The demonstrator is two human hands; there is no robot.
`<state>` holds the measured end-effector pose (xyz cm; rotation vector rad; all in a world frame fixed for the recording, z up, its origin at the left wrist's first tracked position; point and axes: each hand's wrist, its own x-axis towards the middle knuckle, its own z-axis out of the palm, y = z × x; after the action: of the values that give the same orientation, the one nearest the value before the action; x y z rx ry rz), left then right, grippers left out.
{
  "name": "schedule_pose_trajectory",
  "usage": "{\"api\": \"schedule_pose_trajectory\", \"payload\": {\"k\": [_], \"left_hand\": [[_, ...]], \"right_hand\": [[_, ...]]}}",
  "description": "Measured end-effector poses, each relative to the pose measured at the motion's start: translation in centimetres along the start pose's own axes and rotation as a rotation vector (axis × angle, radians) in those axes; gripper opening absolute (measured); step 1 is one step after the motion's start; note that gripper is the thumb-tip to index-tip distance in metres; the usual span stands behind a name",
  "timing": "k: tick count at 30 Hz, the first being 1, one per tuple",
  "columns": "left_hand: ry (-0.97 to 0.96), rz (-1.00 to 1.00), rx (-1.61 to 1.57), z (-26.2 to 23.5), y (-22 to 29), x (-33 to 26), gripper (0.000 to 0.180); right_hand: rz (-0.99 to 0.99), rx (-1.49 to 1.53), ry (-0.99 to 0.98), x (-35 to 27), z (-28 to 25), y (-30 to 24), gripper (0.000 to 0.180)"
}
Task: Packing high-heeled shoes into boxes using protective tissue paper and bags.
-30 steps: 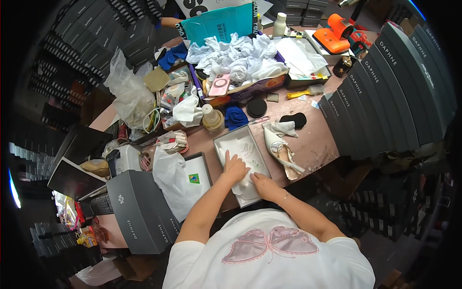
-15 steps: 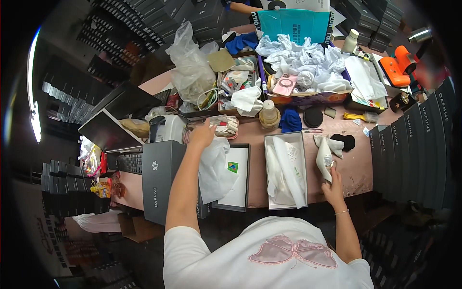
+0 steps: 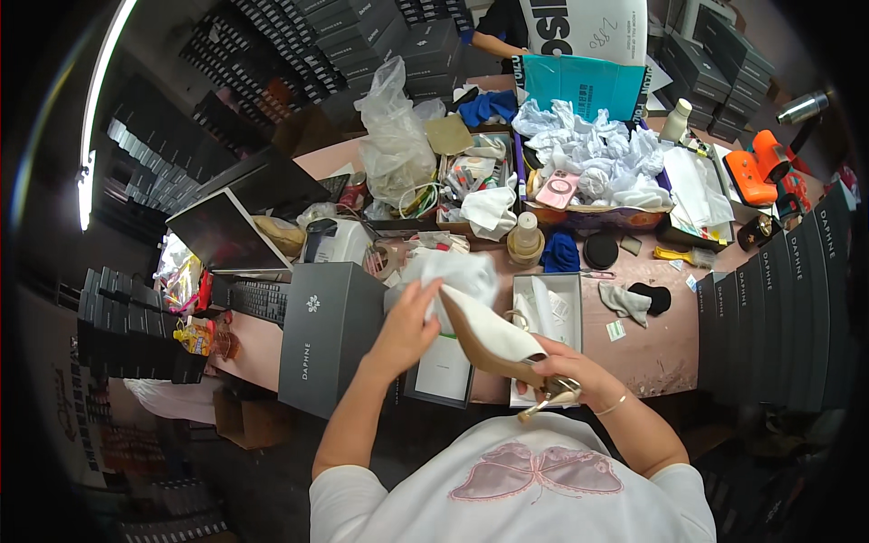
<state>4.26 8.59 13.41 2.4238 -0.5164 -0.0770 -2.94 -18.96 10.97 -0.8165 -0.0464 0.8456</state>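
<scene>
A white high-heeled shoe (image 3: 493, 328) with a tan sole and a gold heel is tilted in front of me, its toe pointing up and left. My right hand (image 3: 584, 376) is closed around its heel end. By the toe, my left hand (image 3: 405, 328) has its fingers pinched on a thin, crumpled white sheet (image 3: 462, 271), which lies partly behind the shoe. Beneath the hands are an open shoebox tray (image 3: 444, 385) with white lining and, to its right, another open box (image 3: 572, 317) holding white wrapping, partly covered by the shoe and my right hand.
A closed grey shoebox (image 3: 330, 335) stands left of my arm. At right lie a grey-white cloth (image 3: 623, 300), a black pad (image 3: 650, 297) and a yellow-handled brush (image 3: 685, 256). Behind are a bottle (image 3: 525, 242) and a carton of crumpled paper (image 3: 593, 215). Stacked shoeboxes (image 3: 783, 317) line the right side.
My right hand has brought the shoe from the right of the table to the middle. My left hand has come back toward me, with the white sheet lifted up beside the toe.
</scene>
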Motion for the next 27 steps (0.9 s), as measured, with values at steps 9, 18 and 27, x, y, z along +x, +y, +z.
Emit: {"api": "schedule_pose_trajectory", "payload": {"k": [9,18,27], "left_hand": [[-0.179,-0.08,0.053,1.6,0.9,-4.3,0.06],[-0.21,0.186,-0.1,4.7,5.7,-4.3,0.066],[-0.232,0.735,-0.327,13.4,9.2,-6.6,0.064]], "right_hand": [[0.173,0.452,0.083,7.9,-5.5,5.6,0.045],[0.069,0.679,0.061,3.2,-6.6,6.5,0.044],[-0.587,0.24,0.644,4.0,-4.8,6.5,0.046]]}}
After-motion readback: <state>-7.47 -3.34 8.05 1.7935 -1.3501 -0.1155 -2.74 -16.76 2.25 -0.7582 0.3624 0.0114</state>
